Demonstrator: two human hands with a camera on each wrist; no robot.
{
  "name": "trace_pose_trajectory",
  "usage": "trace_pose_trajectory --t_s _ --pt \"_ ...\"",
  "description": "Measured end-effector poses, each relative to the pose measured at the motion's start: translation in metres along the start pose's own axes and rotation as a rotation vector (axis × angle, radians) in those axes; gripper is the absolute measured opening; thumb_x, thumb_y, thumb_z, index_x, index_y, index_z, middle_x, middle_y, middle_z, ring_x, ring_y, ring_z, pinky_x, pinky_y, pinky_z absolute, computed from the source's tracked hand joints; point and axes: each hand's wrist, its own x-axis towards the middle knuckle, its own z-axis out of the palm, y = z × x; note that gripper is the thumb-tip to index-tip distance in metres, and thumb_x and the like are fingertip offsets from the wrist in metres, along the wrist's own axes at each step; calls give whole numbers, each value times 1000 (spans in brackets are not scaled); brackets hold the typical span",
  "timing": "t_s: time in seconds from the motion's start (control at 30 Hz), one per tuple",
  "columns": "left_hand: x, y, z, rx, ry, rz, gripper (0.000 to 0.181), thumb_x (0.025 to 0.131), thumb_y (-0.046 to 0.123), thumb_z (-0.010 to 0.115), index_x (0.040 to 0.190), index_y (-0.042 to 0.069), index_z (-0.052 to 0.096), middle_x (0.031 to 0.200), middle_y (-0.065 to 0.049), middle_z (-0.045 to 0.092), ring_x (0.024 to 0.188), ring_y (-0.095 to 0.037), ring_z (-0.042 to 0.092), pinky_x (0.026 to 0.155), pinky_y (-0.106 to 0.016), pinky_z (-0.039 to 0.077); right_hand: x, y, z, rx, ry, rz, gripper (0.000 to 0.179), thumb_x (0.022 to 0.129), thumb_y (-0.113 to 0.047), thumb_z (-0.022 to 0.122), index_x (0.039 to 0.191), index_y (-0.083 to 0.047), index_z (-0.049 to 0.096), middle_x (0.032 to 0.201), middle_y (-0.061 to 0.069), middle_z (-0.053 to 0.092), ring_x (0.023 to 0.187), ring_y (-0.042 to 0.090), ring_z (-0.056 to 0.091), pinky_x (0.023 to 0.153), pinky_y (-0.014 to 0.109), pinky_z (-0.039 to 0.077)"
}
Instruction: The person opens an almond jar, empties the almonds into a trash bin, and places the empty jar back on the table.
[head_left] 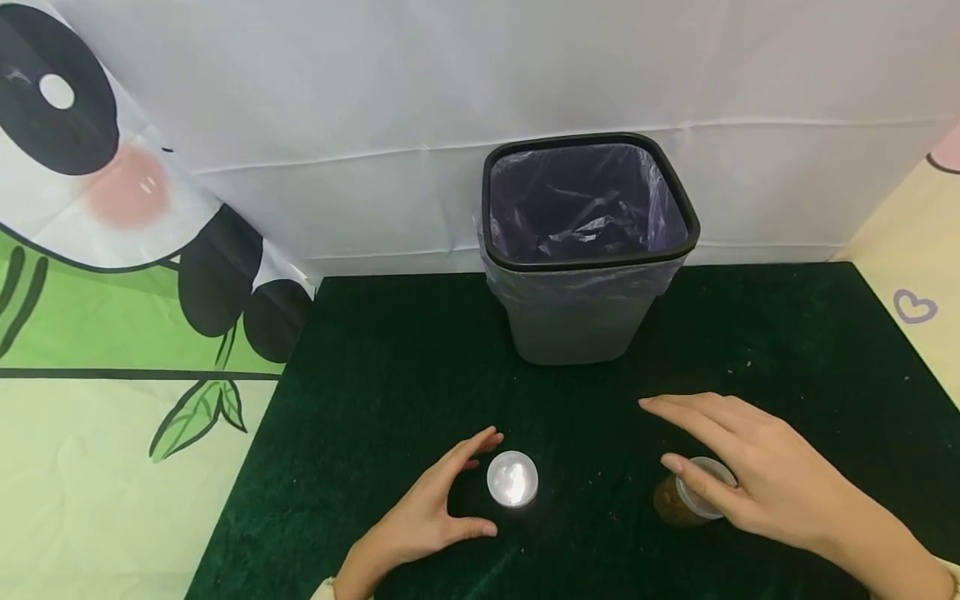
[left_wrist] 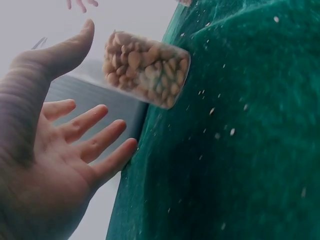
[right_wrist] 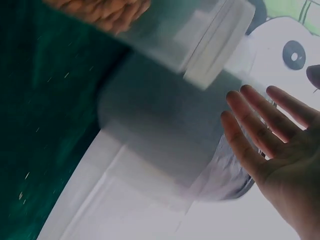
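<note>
My left hand (head_left: 429, 507) is held with thumb and fingers spread around a small round container with a shiny pale top (head_left: 513, 481), a gap on both sides. In the left wrist view, a clear container (left_wrist: 145, 69) full of tan, nut-like pieces stands beyond the left hand (left_wrist: 60, 145). My right hand (head_left: 757, 467) hovers with fingers extended, partly covering a clear jar (head_left: 678, 502) with brown pieces in its lower part. The right wrist view shows that jar's whitish lid (right_wrist: 220, 45), apart from the right hand (right_wrist: 280, 150).
A grey waste bin (head_left: 577, 325) with a black rim and a clear plastic liner stands at the back of the dark green cloth (head_left: 390, 358). Small pale crumbs are scattered over the cloth. White and cartoon-printed sheets (head_left: 337, 92) hang behind and at the sides.
</note>
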Motion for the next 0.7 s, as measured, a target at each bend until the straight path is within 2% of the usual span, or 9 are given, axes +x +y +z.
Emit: trace_pose_trajectory --t_s 0.07,0.17,0.23,0.33,0.4,0.53,0.7 --pt "2 1 2 6 1 3 104 76 30 85 156 34 20 158 7 37 144 -11 38 109 -43 43 5 -3 4 23 5 -41 69 81 -27 79 143 -31 50 136 -16 58 116 3 58 102 6 33" --pt "4 2 1 38 8 32 104 75 29 86 156 32 21 157 5 39 143 -11 39 109 -42 44 10 -7 9 43 -18 -51 68 83 -29 77 144 -33 48 136 -18 57 116 0 57 102 9 36" --pt "4 3 0 61 14 50 104 74 28 86 156 31 21 157 5 40 143 -11 40 109 -41 44 12 -10 10 55 -41 -34 67 84 -32 76 144 -34 47 135 -18 57 104 -5 57 95 11 42" --pt "6 5 0 95 18 76 104 74 27 87 156 30 23 154 7 42 141 -11 42 109 -41 44 13 -14 12 64 -55 -26 65 85 -34 76 143 -34 47 134 -18 57 96 -8 55 85 14 47" --pt "8 5 2 85 9 63 102 74 27 87 155 32 24 152 10 45 139 -8 43 110 -40 43 15 -17 14 59 -50 -40 65 84 -36 76 143 -34 48 134 -18 57 96 -8 55 84 16 49" --pt "12 4 8 63 -4 53 98 76 28 86 154 33 26 149 10 50 137 -8 47 111 -37 42 21 -25 18 49 -48 -73 64 85 -42 75 143 -33 49 132 -18 58 112 -1 59 89 25 53" --pt "16 0 15 94 12 88 83 79 33 82 149 29 37 144 9 53 131 -11 53 106 -36 46 27 -36 24 68 -120 -56 57 91 -51 65 143 -33 48 128 -16 61 108 3 61 87 32 56"
